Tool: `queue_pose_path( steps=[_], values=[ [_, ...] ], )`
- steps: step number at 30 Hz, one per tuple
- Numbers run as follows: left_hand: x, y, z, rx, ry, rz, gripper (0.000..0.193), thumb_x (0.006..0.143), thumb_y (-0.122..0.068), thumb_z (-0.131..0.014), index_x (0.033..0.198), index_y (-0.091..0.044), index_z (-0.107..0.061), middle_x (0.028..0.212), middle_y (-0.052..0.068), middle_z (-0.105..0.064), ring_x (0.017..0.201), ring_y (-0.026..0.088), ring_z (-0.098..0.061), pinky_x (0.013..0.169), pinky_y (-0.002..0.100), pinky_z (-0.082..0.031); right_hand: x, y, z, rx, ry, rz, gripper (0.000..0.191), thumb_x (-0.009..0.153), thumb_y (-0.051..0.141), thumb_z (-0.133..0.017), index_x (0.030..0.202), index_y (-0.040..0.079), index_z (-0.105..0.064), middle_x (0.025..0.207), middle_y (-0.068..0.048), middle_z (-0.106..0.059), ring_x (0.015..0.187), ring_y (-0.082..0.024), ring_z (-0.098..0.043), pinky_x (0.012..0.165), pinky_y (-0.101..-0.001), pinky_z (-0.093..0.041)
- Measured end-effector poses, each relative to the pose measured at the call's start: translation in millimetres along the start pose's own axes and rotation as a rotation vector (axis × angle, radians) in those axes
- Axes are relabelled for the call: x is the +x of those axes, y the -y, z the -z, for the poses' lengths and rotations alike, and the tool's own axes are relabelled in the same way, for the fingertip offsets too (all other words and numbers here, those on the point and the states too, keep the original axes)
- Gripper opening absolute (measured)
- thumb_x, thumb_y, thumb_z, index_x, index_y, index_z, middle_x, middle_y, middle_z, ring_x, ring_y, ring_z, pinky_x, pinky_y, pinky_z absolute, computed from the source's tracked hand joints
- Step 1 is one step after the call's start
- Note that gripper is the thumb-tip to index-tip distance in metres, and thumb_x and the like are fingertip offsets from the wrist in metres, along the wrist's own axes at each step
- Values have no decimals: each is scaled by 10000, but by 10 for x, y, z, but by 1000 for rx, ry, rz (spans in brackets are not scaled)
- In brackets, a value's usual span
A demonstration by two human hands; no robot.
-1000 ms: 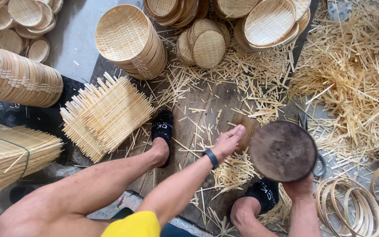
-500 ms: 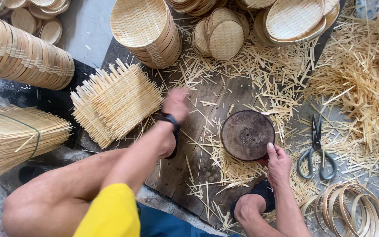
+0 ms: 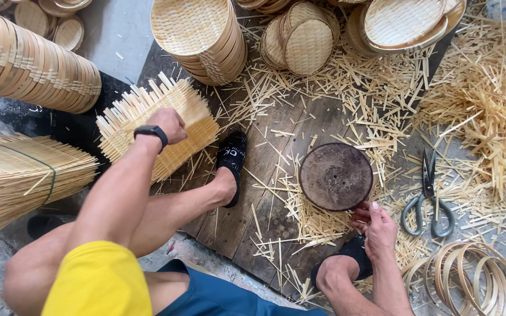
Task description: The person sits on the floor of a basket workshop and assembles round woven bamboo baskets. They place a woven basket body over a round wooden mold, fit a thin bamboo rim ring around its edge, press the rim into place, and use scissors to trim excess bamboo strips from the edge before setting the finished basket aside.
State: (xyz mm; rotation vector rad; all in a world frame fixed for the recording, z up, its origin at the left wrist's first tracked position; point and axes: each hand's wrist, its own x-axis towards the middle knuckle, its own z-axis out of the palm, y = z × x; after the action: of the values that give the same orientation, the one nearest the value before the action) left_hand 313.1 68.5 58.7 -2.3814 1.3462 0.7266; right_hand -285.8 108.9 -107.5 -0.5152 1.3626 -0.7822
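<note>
My left hand [image 3: 170, 124], with a black watch on the wrist, rests on a stack of square woven bamboo mats [image 3: 147, 126] at the left; its fingers curl over the top mat. My right hand [image 3: 375, 225] grips the near edge of a round dark wooden disc [image 3: 335, 175] that lies on the dark wooden board [image 3: 253, 222]. Black shoes on my feet show by the mats and near my right wrist.
Scissors [image 3: 428, 199] lie right of the disc. Bamboo hoops [image 3: 475, 281] sit at the bottom right. Stacked round woven baskets [image 3: 200, 35] and lids [image 3: 306, 41] fill the back, a bundle of bamboo strips [image 3: 19, 175] lies left, loose offcuts [image 3: 487, 105] lie right.
My left hand has swung from beside the disc leftward onto the stack of woven mats. My right hand stays on the disc's edge, and the disc now lies on the board.
</note>
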Motion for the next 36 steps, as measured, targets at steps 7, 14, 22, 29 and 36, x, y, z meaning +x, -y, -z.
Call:
queue_pose_path(
  steps=[7, 14, 22, 29, 36],
  values=[
    [-802, -1380, 319, 58, -435, -440, 96, 798, -178, -682, 755, -120, -746, 791, 154, -720, 728, 338, -697, 676, 450, -566, -200, 424, -199, 17, -26, 210, 387, 1077, 327, -567, 1186, -36, -645, 963, -133, -705, 828, -214, -696, 700, -328, -589],
    [-1780, -2807, -1060, 45, -315, -1351, 346, 860, -61, -604, 1180, 71, -607, 1096, 209, -641, 977, 304, -624, 847, 425, -537, -342, 967, -313, 303, 103, -34, 396, 968, 311, -568, 1152, -25, -669, 1045, -132, -749, 890, -178, -735, 795, -297, -610],
    [-1241, -2622, -1614, -453, -562, -772, 688, 691, -194, -919, 1272, -48, -582, 1193, 154, -643, 1145, 341, -592, 1004, 478, -469, -126, 589, -270, -21, -8, 146, 289, 858, 35, -789, 1131, -14, -709, 1030, -68, -758, 844, -103, -693, 768, -256, -585],
    [-358, -2364, -1658, -1266, 422, -62, 530, 640, -104, -909, 1099, 54, -697, 997, 134, -771, 865, 199, -735, 802, 344, -611, -169, 550, -265, -110, -62, 188, 265, 854, 45, -811, 1099, -26, -740, 999, -75, -765, 827, -98, -685, 743, -246, -576],
    [-567, -2294, -1689, -966, 270, -86, 756, 638, -269, -926, 1275, 25, -645, 1049, 119, -751, 877, 174, -698, 757, 314, -552, -274, 421, -67, -146, -173, 304, 399, 834, 114, -849, 1165, -5, -662, 976, -56, -715, 829, -81, -656, 737, -223, -568]
  ],
)
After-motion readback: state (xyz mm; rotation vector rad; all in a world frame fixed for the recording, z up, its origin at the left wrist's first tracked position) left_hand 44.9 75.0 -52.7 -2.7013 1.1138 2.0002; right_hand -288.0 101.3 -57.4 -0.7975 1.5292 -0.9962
